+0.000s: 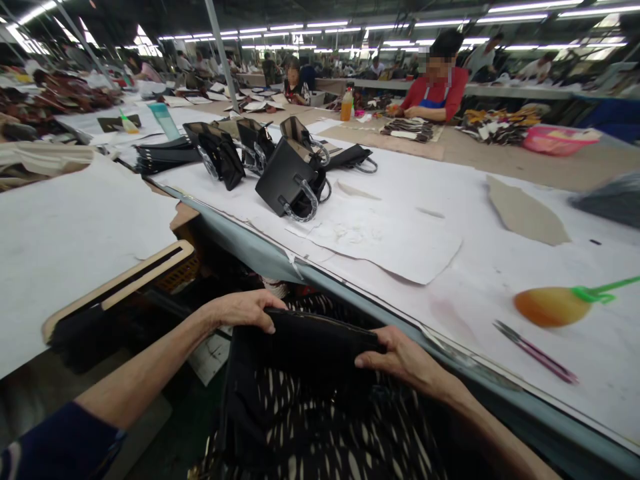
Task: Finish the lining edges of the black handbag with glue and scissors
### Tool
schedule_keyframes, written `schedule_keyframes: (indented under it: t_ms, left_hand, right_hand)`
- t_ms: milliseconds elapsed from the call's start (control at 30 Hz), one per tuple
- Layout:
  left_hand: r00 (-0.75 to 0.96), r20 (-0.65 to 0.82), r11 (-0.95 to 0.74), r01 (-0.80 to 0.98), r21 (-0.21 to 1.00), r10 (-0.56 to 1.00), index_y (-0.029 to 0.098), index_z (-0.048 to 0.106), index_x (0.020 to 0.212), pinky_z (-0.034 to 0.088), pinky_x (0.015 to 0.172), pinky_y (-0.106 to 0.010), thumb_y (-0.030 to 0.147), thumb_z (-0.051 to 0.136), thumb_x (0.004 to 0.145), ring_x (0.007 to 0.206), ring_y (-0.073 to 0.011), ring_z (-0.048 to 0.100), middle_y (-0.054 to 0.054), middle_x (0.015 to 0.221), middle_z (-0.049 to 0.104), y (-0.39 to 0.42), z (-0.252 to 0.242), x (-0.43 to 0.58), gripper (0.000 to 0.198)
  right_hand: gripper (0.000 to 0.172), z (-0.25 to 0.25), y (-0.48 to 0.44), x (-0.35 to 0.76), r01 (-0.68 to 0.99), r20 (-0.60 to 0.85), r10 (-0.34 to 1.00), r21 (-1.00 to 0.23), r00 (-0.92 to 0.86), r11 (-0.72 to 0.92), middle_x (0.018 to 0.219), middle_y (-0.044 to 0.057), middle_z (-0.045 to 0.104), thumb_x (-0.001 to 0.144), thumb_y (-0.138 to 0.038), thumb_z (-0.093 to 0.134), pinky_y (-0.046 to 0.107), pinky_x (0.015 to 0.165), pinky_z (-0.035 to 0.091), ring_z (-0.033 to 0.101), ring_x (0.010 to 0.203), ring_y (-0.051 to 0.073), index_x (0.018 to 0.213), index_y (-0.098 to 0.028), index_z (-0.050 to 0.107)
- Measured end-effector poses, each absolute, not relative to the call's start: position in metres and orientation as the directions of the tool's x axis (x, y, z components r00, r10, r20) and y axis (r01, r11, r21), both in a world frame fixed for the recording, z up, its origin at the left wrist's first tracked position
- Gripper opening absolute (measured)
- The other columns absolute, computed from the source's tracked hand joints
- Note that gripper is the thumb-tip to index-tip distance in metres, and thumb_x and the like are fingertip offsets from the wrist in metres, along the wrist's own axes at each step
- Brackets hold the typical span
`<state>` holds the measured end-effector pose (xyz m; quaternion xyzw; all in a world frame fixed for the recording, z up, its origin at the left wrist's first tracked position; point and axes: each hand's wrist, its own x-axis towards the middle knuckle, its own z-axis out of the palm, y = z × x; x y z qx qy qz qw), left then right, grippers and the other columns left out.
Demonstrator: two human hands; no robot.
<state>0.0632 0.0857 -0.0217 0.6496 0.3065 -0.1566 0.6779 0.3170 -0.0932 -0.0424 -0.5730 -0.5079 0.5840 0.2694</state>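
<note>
A black bag piece [320, 340] with a dark inside is held up by its top edge, over a black-and-cream patterned cloth [320, 427]. My left hand [250, 312] grips the edge at its left end, thumb on the near side. At the right end, my right hand [395, 357] pinches the same edge between thumb and fingers. Beyond the table's edge, a black handbag [287, 177] with wrapped handles lies tilted on the white-covered table [480, 267], with several more black bags behind it. Both hands are below and in front of the table edge.
On the table at right are a squeeze bottle of orange liquid [553, 307], pink-handled tweezers [537, 352] and a grey sheet [525, 210]. A wooden-edged board [117, 287] juts in at left. Across the table sits a person in red [450, 93] near a pink basket [560, 140].
</note>
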Motion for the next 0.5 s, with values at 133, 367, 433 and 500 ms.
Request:
schedule_keyframes:
  t_ms: [133,367,433,500]
  left_hand:
    - [0.767,-0.629,0.111,0.619,0.778,0.127,0.018,0.063,0.097,0.049,0.068,-0.022,0.017,0.061,0.059,0.078,-0.0179,0.062,0.001,0.09,0.068,0.091,-0.028,0.057,0.038]
    - [0.782,-0.617,0.132,0.605,0.785,0.09,0.019,0.062,0.101,0.049,0.074,-0.024,0.019,0.064,0.059,0.086,-0.0199,0.062,0.002,0.094,0.068,0.094,-0.039,0.054,0.042]
    - [0.792,-0.604,0.144,0.59,0.794,0.087,0.019,0.062,0.102,0.049,0.075,-0.025,0.019,0.063,0.06,0.087,-0.0202,0.061,0.001,0.095,0.068,0.094,-0.039,0.055,0.042]
    - [0.8,-0.593,0.155,0.577,0.801,0.088,0.019,0.061,0.103,0.049,0.076,-0.025,0.019,0.062,0.062,0.088,-0.0204,0.061,0.001,0.096,0.068,0.095,-0.039,0.055,0.041]
  right_hand:
    - [0.018,-0.037,-0.088,0.318,0.213,-0.459,0.848,-0.886,-0.266,-0.413,0.059,-0.004,0.048,0.069,-0.033,0.059,0.021,0.05,0.032,0.039,0.054,0.009,0.067,-0.015,0.057]
    - [0.016,-0.05,-0.077,0.315,0.3,-0.475,0.858,-0.862,-0.198,-0.408,0.07,-0.002,0.059,0.069,-0.029,0.057,0.024,0.059,0.04,0.051,0.063,0.014,0.079,-0.018,0.06]
    - [0.027,-0.048,-0.076,0.313,0.429,-0.442,0.891,-0.828,-0.101,-0.361,0.078,-0.002,0.061,0.065,-0.028,0.062,0.025,0.063,0.041,0.053,0.07,0.016,0.091,-0.021,0.059]
    - [0.045,-0.043,-0.074,0.31,0.523,-0.398,0.917,-0.785,-0.016,-0.332,0.089,-0.002,0.062,0.06,-0.025,0.066,0.026,0.071,0.041,0.055,0.08,0.018,0.103,-0.026,0.055]
